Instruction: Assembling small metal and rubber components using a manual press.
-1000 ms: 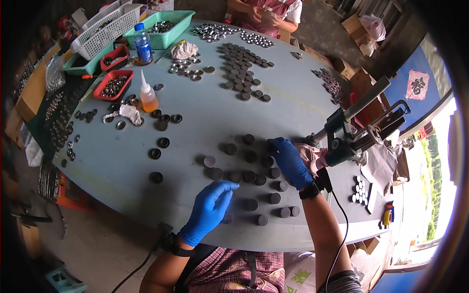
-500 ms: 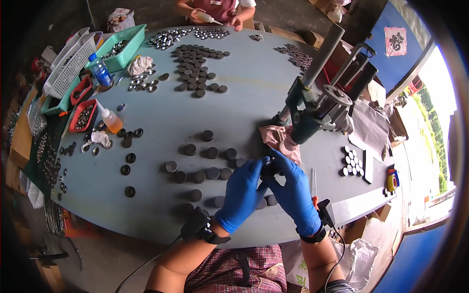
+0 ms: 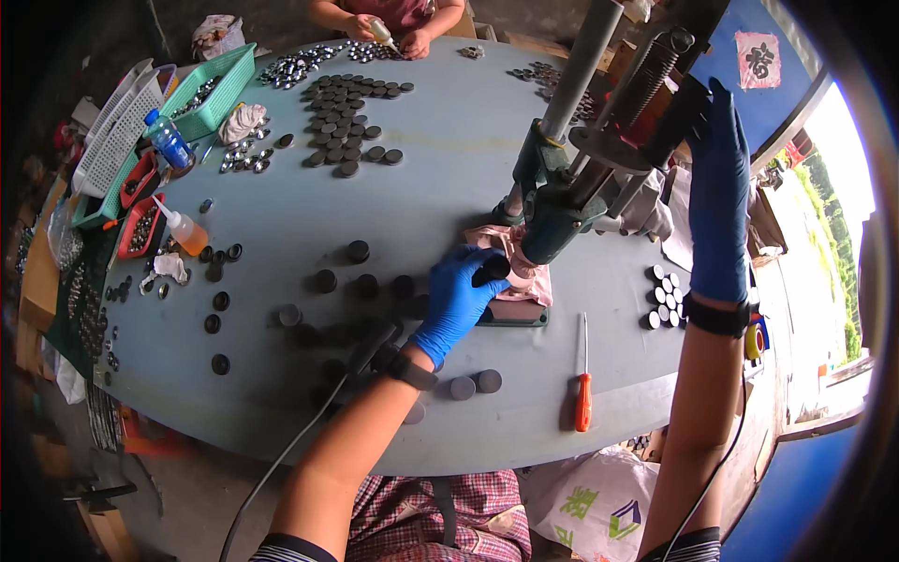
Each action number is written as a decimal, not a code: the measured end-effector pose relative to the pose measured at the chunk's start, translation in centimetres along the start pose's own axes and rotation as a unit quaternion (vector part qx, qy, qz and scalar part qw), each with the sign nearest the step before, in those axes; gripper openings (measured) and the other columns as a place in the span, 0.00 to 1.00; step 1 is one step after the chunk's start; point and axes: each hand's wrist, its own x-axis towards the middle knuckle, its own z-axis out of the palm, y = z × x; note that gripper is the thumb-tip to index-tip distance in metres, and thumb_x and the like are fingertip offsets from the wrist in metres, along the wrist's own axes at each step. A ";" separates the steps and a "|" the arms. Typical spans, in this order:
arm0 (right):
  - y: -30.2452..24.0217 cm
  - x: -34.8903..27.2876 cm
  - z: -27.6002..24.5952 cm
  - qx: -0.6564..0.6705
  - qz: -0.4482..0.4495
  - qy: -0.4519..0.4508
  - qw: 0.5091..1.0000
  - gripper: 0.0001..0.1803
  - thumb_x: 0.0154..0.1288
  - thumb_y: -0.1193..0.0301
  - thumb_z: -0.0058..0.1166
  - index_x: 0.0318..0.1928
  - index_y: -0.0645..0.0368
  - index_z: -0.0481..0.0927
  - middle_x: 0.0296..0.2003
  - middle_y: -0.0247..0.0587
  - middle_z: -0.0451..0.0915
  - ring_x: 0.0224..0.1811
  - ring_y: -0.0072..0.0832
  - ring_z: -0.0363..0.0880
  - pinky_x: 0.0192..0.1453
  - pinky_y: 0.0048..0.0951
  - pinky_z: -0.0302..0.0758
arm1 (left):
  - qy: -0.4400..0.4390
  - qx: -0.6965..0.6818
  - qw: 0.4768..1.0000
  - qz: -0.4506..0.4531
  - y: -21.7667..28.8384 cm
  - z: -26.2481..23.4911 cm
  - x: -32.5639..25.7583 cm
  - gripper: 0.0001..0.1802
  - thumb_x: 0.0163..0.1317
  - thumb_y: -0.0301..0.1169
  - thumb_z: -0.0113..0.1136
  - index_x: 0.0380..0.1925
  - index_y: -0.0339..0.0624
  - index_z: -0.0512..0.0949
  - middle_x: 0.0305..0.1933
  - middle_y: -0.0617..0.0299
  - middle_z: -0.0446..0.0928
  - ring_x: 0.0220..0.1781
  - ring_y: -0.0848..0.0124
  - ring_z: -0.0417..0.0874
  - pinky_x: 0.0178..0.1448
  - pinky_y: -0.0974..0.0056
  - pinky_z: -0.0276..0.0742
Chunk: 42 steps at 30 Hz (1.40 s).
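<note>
- At far left, red trays (image 3: 140, 234) and a dropper bottle (image 3: 190, 236) are sitting on the bench (image 3: 281, 192), with black rings (image 3: 220, 301) lying just right of them.
- Further in, loose dark pieces (image 3: 325, 281) are standing scattered short of the left hand; beyond, a co-worker's hands (image 3: 414, 43) are holding a small bottle.
- The left hand (image 3: 459, 295) is pinching one dark piece (image 3: 493, 269), its fingers curling nearly closed around it, just beside the press's pink cloth (image 3: 496, 236).
- The press (image 3: 559, 220) is standing over that cloth; the hands are no longer meeting at a piece, so the work seems to be shifting to the press.
- An orange screwdriver (image 3: 583, 403) is lying nearer the bench's front edge.
- White-topped pieces (image 3: 664, 298) are clustering to its right.
- The right hand (image 3: 721, 178) is now reaching up beside the press's dark upper part, fingers stretching upward; I can't tell whether they're gripping it.
</note>
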 end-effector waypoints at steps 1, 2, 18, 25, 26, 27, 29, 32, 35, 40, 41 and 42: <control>0.7 2.1 -1.5 -0.009 0.003 -0.002 1.000 0.29 0.76 0.55 0.47 0.66 0.64 0.69 0.62 0.46 0.75 0.64 0.33 0.74 0.70 0.34 0.67 | -0.003 -0.008 1.000 -0.004 0.3 0.8 0.1 0.17 0.52 0.28 0.73 0.43 0.41 0.82 0.40 0.53 0.81 0.42 0.55 0.83 0.47 0.57 0.79; 1.6 4.4 -2.9 0.146 0.105 -0.105 0.978 0.30 0.76 0.52 0.45 0.63 0.65 0.72 0.57 0.46 0.77 0.60 0.34 0.76 0.66 0.34 0.70 | -0.027 -0.011 1.000 0.004 0.9 1.2 0.2 0.16 0.52 0.29 0.73 0.41 0.42 0.82 0.40 0.53 0.81 0.42 0.55 0.83 0.47 0.57 0.79; -0.2 3.0 -4.7 0.231 0.148 -0.278 0.921 0.22 0.78 0.50 0.33 0.37 0.56 0.66 0.28 0.34 0.60 0.31 0.29 0.60 0.38 0.31 0.61 | 0.076 0.001 0.995 0.064 0.2 4.2 0.4 0.18 0.48 0.36 0.74 0.36 0.45 0.78 0.36 0.56 0.79 0.40 0.54 0.81 0.47 0.53 0.75; 1.7 6.0 -7.0 -0.025 0.128 -0.233 0.964 0.16 0.78 0.58 0.33 0.37 0.56 0.65 0.32 0.36 0.62 0.35 0.30 0.65 0.42 0.31 0.65 | 0.077 0.005 0.995 0.064 -0.4 4.8 0.5 0.16 0.50 0.35 0.72 0.38 0.46 0.79 0.37 0.58 0.79 0.43 0.53 0.79 0.51 0.52 0.74; 1.9 4.1 -6.0 -0.220 -0.008 -0.197 0.955 0.14 0.77 0.60 0.34 0.37 0.56 0.65 0.32 0.36 0.63 0.37 0.30 0.66 0.46 0.33 0.66 | 0.079 0.004 0.995 0.059 -0.5 4.9 0.2 0.16 0.50 0.35 0.72 0.38 0.46 0.79 0.37 0.58 0.79 0.43 0.53 0.79 0.51 0.52 0.74; 1.5 2.9 -5.6 -0.403 -0.147 -0.148 0.891 0.12 0.76 0.62 0.36 0.37 0.56 0.65 0.33 0.36 0.63 0.38 0.30 0.66 0.51 0.34 0.67 | 0.074 0.014 0.996 0.054 -0.1 4.8 0.2 0.18 0.50 0.35 0.73 0.39 0.46 0.78 0.39 0.57 0.79 0.45 0.52 0.78 0.53 0.51 0.72; 1.4 1.6 -5.9 -0.507 -0.195 -0.094 0.834 0.12 0.77 0.63 0.34 0.39 0.58 0.66 0.33 0.37 0.64 0.39 0.30 0.68 0.54 0.34 0.66 | 0.072 0.032 0.996 0.042 -0.2 4.4 -0.2 0.19 0.49 0.35 0.73 0.40 0.46 0.78 0.41 0.56 0.78 0.47 0.51 0.77 0.56 0.50 0.71; 0.0 0.5 -7.2 -0.549 -0.183 -0.067 0.813 0.13 0.77 0.66 0.32 0.43 0.62 0.67 0.34 0.40 0.66 0.41 0.30 0.70 0.59 0.34 0.65 | 0.064 0.001 0.997 0.046 0.0 4.8 -0.3 0.23 0.48 0.36 0.74 0.44 0.45 0.76 0.46 0.54 0.77 0.51 0.50 0.76 0.58 0.49 0.69; 0.0 -0.1 -7.7 -0.548 -0.156 -0.057 0.820 0.14 0.78 0.68 0.30 0.47 0.66 0.68 0.35 0.42 0.68 0.42 0.30 0.72 0.64 0.34 0.64 | 0.065 0.007 0.996 0.054 -0.4 4.8 -0.4 0.26 0.47 0.36 0.75 0.46 0.45 0.75 0.48 0.53 0.76 0.52 0.50 0.76 0.59 0.49 0.69; -0.9 -0.9 -8.8 -0.819 -0.327 -0.084 0.464 0.14 0.77 0.68 0.31 0.44 0.67 0.68 0.33 0.43 0.67 0.39 0.31 0.72 0.57 0.34 0.67 | 0.063 0.008 0.997 0.049 -0.3 4.8 -0.5 0.27 0.46 0.37 0.76 0.45 0.44 0.76 0.47 0.54 0.77 0.52 0.50 0.76 0.59 0.50 0.69; -1.1 -1.4 -8.7 -0.779 -0.252 -0.067 0.570 0.14 0.77 0.69 0.30 0.41 0.66 0.67 0.33 0.43 0.66 0.39 0.31 0.71 0.56 0.36 0.67 | 0.064 0.008 0.997 0.049 -0.3 4.8 -0.4 0.27 0.46 0.37 0.76 0.45 0.44 0.76 0.47 0.54 0.77 0.52 0.50 0.76 0.59 0.50 0.69; -1.2 -1.9 -8.4 -0.724 -0.172 -0.049 0.666 0.14 0.77 0.69 0.29 0.38 0.65 0.66 0.32 0.44 0.66 0.39 0.32 0.70 0.55 0.37 0.66 | 0.065 0.004 0.997 0.047 -0.4 4.7 -0.5 0.27 0.46 0.37 0.76 0.45 0.44 0.76 0.47 0.54 0.77 0.51 0.51 0.76 0.59 0.50 0.70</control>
